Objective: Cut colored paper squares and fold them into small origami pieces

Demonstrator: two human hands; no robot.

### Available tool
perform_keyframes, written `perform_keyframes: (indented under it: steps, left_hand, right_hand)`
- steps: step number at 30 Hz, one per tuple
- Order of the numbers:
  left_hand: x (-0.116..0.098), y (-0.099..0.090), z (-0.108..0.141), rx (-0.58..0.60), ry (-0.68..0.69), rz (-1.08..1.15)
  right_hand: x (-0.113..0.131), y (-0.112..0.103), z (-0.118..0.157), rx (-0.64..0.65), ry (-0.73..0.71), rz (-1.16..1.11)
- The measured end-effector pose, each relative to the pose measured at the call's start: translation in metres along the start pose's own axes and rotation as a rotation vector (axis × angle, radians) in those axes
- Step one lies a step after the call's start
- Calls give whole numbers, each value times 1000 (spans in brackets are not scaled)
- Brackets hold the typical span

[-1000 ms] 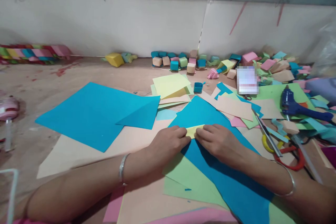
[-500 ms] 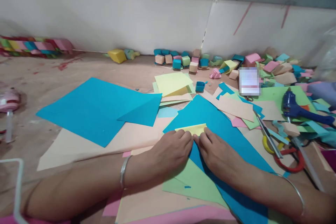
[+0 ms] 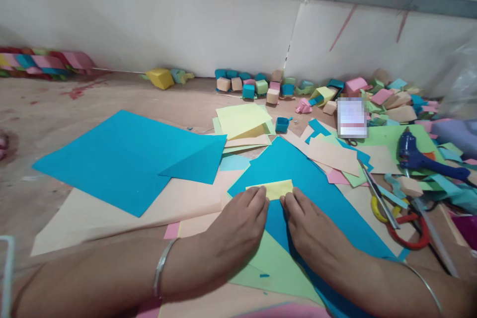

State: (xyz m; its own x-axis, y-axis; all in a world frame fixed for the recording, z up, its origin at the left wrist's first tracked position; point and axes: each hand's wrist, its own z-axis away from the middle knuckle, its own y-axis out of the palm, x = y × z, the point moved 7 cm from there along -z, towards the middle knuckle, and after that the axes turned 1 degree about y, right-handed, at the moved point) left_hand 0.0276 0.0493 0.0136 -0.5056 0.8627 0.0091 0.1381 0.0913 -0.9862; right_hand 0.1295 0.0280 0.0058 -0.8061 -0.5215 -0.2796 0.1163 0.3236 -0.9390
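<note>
A small yellow paper strip (image 3: 278,190) lies over a large blue sheet (image 3: 328,203) at the centre. My left hand (image 3: 242,223) is closed, its fingertips pressed on the strip's left part. At the strip's right end, my right hand (image 3: 313,228) grips it between bunched fingers. Both thumbs are largely hidden. Beneath the blue sheet and my left hand is a light green sheet (image 3: 278,263). Another blue sheet (image 3: 126,159) with a folded corner rests on the left.
Scissors with red and yellow handles (image 3: 410,233) and a blue glue gun (image 3: 413,154) lie at the right. Small paper boxes (image 3: 249,91) line the wall. Behind the strip are stacked yellow sheets (image 3: 242,119). Paper scraps (image 3: 333,154) spread to the right.
My hands have spread slightly apart along the yellow strip, showing more of its middle. The view has shifted a little, so the scene sits further left.
</note>
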Motion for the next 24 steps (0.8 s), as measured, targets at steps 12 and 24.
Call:
perform_keyframes:
  steps: [12, 24]
  left_hand:
    - [-1, 8, -8, 86, -6, -145]
    - [-2, -15, 2, -5, 92, -178]
  right_hand:
    - [-16, 0, -30, 57, -49, 9]
    - [-23, 9, -34, 119, 77, 107]
